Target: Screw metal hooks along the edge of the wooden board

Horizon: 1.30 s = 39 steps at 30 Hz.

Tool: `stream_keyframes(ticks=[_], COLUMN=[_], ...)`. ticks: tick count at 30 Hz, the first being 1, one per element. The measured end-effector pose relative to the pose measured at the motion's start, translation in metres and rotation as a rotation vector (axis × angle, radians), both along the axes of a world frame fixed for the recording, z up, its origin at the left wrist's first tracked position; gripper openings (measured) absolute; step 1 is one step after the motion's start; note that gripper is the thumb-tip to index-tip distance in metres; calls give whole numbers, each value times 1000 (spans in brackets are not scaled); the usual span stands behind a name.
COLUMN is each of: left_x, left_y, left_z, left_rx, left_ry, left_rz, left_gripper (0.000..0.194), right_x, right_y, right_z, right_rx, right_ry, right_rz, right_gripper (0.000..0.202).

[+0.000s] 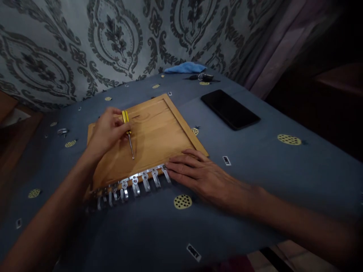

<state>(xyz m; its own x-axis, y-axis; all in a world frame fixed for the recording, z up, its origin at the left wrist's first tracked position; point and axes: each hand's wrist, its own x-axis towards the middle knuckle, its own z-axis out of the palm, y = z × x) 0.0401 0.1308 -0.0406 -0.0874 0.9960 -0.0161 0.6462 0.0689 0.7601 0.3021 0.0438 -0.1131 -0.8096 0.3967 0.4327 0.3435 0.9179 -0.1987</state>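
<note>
A screwdriver (126,118) with a yellow and black handle is held in my left hand (108,130), its metal shaft angled down over the wooden board (159,132). The board is flat, with a raised border. Along its near edge runs a silver metal hook rail (135,184) with several hooks hanging past the wood. My right hand (195,170) lies flat with fingers stretched over the board's near right corner, the fingertips by the rail's right end. The screwdriver's tip appears apart from the rail.
A black phone (230,109) lies right of the board on the blue patterned tablecloth (255,166). Keys (202,77) and a blue cloth (185,68) are at the back. A small metal piece (62,132) sits at the left. A patterned curtain (119,41) hangs behind the table.
</note>
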Motion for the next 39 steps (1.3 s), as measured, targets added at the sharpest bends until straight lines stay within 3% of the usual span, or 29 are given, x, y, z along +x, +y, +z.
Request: stream_keyframes(ticks=[4, 7, 13, 18, 23, 30, 39], left_x=[21, 37, 47, 45, 49, 41, 40], left_y=[-37, -69, -102, -109, -108, -101, -103], left_z=[18, 21, 19, 17, 9, 2, 2], left_rx=[172, 308, 499, 537, 528, 710, 674], left_ry=[-158, -301, -138, 1, -106, -88, -90], left_rz=[-42, -89, -81, -151, -196, -336, -286], left_gripper=[25, 28, 24, 32, 32, 53, 49], right_x=[0, 0, 0, 0, -1, -1, -2], right_y=[-1, -2, -1, -1, -1, -1, -1], right_z=[-4, -3, 3, 4, 2, -1, -2], right_rx=[13, 18, 36, 31, 34, 47, 50], right_ry=[3, 5, -6, 3, 2, 26, 44], right_rz=[-9, -15, -13, -3, -18, -15, -17], right_gripper=[34, 34, 33, 32, 30, 30, 30])
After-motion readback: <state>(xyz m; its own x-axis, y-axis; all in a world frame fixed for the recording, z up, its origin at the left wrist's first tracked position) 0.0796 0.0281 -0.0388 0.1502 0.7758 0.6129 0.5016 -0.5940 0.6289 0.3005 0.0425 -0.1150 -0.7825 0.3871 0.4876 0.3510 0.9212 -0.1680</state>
